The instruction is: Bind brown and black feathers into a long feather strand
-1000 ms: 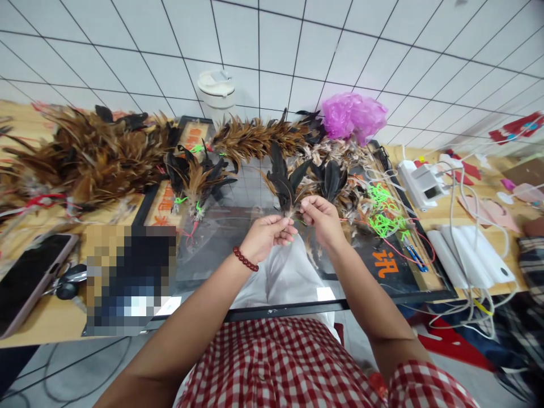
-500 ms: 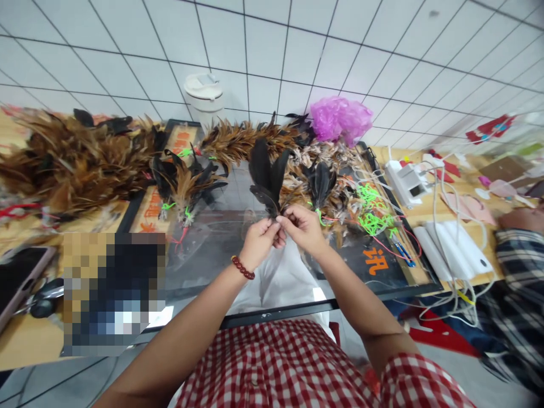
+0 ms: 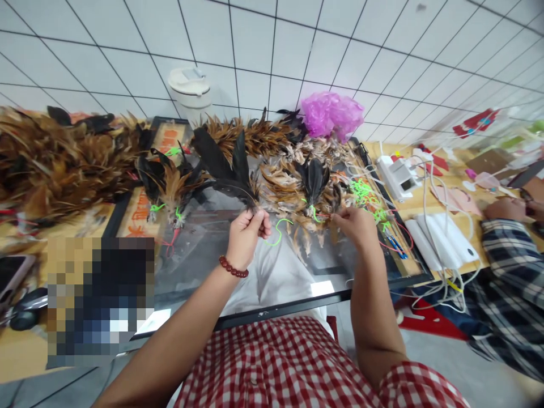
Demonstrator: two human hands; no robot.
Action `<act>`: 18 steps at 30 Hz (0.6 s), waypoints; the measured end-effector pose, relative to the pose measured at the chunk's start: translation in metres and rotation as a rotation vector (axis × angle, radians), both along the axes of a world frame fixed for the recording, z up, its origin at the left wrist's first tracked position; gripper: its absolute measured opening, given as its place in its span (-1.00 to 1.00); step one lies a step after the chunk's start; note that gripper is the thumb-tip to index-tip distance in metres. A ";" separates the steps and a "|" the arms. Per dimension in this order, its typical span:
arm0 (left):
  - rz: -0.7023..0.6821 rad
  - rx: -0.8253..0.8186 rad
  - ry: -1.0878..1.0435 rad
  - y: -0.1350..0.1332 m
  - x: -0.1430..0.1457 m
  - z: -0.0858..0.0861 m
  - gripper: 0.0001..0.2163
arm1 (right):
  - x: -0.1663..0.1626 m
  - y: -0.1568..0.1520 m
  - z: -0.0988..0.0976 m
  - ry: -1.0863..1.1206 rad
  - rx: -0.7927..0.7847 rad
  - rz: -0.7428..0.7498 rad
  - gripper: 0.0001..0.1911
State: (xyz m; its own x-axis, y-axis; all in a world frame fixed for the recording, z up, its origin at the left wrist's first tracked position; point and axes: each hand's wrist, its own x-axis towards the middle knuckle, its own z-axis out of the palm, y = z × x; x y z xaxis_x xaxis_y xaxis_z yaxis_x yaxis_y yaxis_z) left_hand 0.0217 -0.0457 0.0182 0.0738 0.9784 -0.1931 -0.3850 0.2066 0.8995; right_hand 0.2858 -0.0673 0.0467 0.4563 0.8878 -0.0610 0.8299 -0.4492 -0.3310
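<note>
The right hand (image 3: 357,224) had moved rightward, away from the left hand (image 3: 249,235), which pinched black feathers (image 3: 238,175), though whether the right hand pinched anything I could not tell.

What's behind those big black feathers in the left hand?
A row of brown feathers shows past the black feathers in the left hand, with the tiled wall beyond. Whatever lies directly behind the black feathers is covered.
</note>
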 end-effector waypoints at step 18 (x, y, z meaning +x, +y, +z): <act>0.034 0.004 0.001 0.003 -0.003 -0.001 -0.69 | 0.033 -0.003 -0.021 0.566 0.353 -0.214 -0.62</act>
